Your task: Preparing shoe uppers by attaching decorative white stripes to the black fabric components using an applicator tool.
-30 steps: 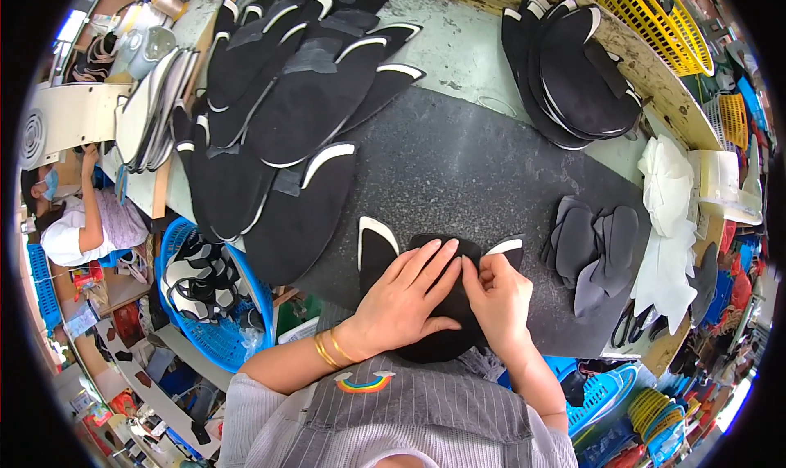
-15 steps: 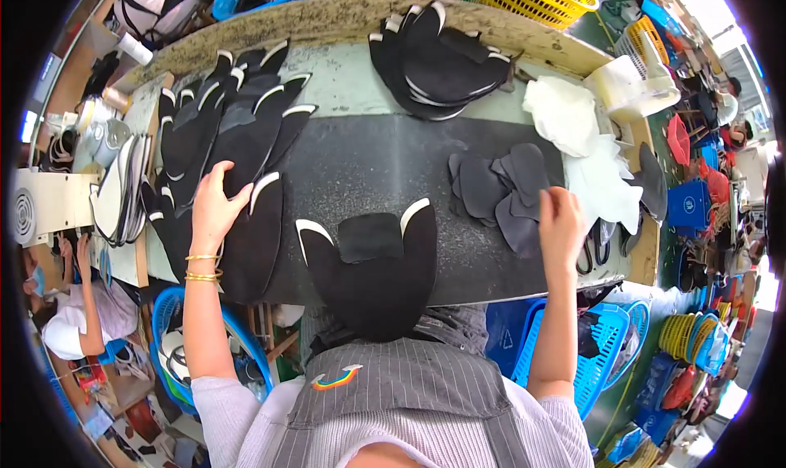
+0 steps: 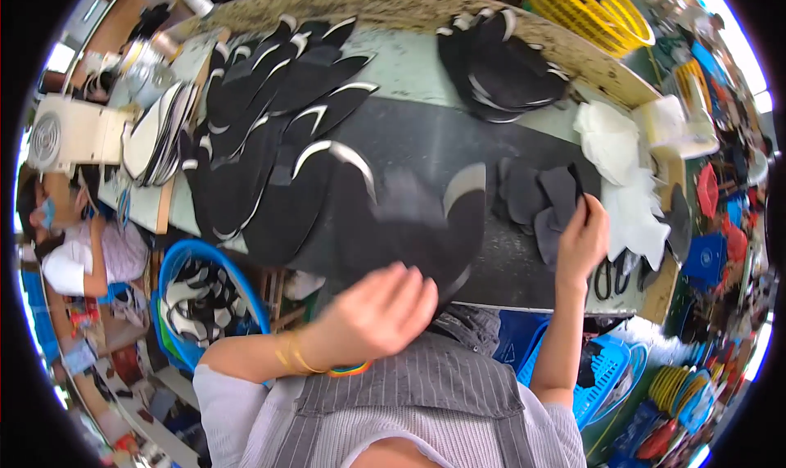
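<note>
In front of me is a black shoe upper [image 3: 401, 239] with two pale-tipped wings, smeared by motion. Over its near edge my left hand [image 3: 381, 308] is blurred, with its fingers curled together and seemingly gripping that edge; the thumb is hidden. To the right, my right hand [image 3: 583, 239] pinches the edge of a small black rounded piece [image 3: 578, 188] at a loose pile of like pieces [image 3: 524, 194]. More black uppers [image 3: 270, 132] lie overlapped on the left of the table. Another stack of uppers [image 3: 499, 67] sits at the far side.
White crumpled sheets [image 3: 614, 149] and scissors [image 3: 610, 278] lie on the right, near a clear plastic container [image 3: 675, 128]. A raised wooden rim [image 3: 393, 5] runs along the far edge. Blue baskets [image 3: 172, 275] stand below the near edge. A co-worker [image 3: 78, 259] is at the left.
My left hand has left the left-hand uppers and come to the near edge of the middle upper, which has moved away from me. The right hand now pinches a small piece. The view has shifted.
</note>
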Demonstrator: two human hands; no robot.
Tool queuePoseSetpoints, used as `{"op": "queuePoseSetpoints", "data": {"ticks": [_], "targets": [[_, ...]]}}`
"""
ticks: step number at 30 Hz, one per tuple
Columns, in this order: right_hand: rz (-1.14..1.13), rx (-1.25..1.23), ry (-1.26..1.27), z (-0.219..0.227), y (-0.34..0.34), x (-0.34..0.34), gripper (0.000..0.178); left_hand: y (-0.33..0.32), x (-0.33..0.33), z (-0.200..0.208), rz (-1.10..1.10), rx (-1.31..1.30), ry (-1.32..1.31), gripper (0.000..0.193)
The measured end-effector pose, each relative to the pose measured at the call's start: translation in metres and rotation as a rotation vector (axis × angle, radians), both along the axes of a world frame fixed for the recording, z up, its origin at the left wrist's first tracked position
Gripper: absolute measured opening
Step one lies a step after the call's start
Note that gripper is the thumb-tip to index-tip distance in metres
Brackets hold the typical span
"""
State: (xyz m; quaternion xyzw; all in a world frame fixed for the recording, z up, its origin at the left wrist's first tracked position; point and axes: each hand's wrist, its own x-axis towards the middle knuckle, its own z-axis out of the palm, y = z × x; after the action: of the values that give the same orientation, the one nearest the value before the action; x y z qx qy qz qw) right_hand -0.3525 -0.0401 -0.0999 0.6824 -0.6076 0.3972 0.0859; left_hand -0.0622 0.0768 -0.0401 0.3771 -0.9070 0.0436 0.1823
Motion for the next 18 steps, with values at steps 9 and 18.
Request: {"op": "queuePoseSetpoints", "data": {"ticks": [9,18], "targets": [[0.671,0.942,-0.712,0.002,0.058,0.089,0.015,-0.016,0.017,-0.059,0.493,1.164,1.139,0.022],[0.387,1.018,-0.612,-0.027,0.032,0.116,0.017,-0.041,0.018,-0.086,0.748,0.769,0.846,0.017]]}}
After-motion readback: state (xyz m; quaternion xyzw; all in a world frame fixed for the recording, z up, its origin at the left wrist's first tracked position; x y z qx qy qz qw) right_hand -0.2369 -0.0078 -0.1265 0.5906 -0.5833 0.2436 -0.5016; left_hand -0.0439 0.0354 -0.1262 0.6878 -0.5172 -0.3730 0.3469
